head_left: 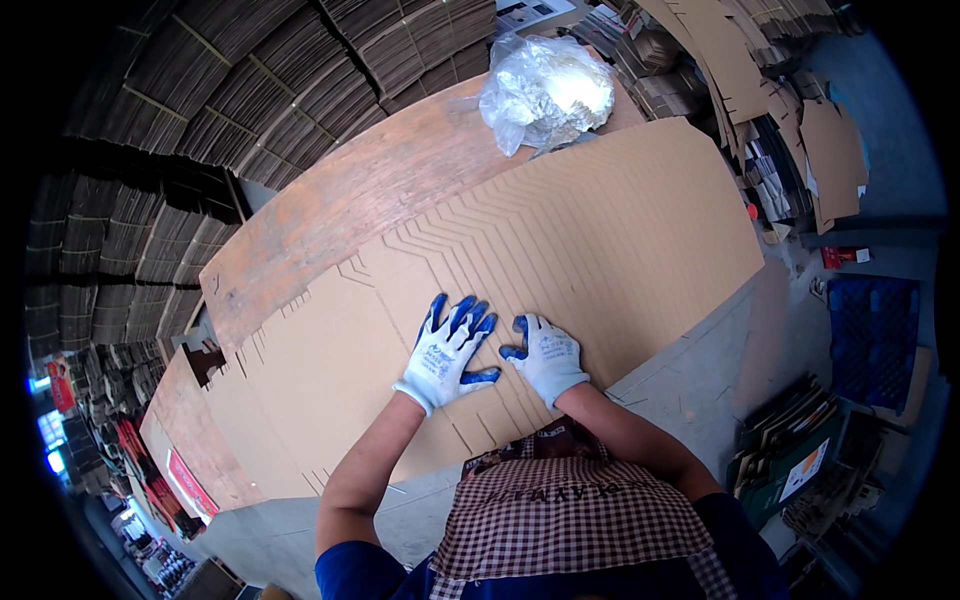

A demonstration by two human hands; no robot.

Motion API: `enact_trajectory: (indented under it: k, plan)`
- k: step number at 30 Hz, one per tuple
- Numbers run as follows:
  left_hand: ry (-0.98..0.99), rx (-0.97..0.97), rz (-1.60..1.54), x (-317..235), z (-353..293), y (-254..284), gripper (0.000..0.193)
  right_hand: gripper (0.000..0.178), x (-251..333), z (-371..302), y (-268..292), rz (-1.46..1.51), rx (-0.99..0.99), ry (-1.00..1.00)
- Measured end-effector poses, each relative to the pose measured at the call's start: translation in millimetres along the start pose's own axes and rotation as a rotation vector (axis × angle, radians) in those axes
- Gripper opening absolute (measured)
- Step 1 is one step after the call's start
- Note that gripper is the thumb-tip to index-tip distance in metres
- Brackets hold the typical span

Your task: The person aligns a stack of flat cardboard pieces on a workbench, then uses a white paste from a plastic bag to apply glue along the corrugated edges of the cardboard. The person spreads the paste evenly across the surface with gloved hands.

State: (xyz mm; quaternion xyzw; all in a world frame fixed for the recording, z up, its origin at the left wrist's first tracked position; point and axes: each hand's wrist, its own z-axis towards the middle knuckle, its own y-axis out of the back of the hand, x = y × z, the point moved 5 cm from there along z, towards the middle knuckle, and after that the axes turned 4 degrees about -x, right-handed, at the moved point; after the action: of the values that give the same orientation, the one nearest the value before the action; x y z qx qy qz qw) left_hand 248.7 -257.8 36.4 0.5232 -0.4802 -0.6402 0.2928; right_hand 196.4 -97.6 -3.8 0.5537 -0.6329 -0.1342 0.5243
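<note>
Flat brown cardboard sheets (330, 400), overlapping in a fanned row with stepped edges, cover much of a wooden table. My left hand (448, 355), in a white glove with blue fingertips, lies on them with its fingers spread. Close to its right, my right hand (548, 360) wears a matching glove and rests on the same sheets. Its fingers are bent, with thumb and forefinger apart and nothing visible between them. The undersides of the right fingers are partly hidden. Slots and cuts run along the cardboard's far left and near edges.
A crumpled clear plastic bag (545, 92) sits at the back of the wooden table (330, 190). Bundled cardboard stacks (250, 90) rise behind and left. On the right are a blue pallet (873, 340) and leaning boards (785, 440). A red-and-white label (190, 482) is at the table's left end.
</note>
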Motion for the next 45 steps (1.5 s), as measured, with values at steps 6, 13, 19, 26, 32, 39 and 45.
enact_trajectory:
  k: [6,13,19,26,32,39,45]
  plan:
    - [0.005,0.009,0.006,1.1,-1.5,-0.4,0.082,0.049,-0.1,0.4,-0.8,-0.024,-0.003,-0.006]
    - [0.071,-0.041,-0.04,10.3,-12.9,2.8,0.084,0.047,12.9,-5.3,-10.9,0.012,0.016,0.163]
    - [0.389,-0.152,0.092,27.8,-29.6,4.4,0.086,0.046,12.7,-3.7,-9.6,0.004,0.062,0.117]
    - [0.391,-0.116,0.126,27.1,-29.5,3.0,0.086,0.047,15.3,-4.4,-7.0,-0.001,0.068,0.106]
    - [0.384,-0.12,0.128,26.9,-26.2,0.5,0.086,0.047,10.5,-3.2,-11.6,0.011,0.07,0.1]
    - [0.37,-0.121,0.136,27.5,-26.6,-1.3,0.086,0.046,13.6,-3.8,-8.5,0.009,0.086,0.09]
    - [0.356,-0.109,0.132,24.4,-24.8,-1.5,0.086,0.046,10.7,-2.8,-9.2,0.009,0.094,0.084]
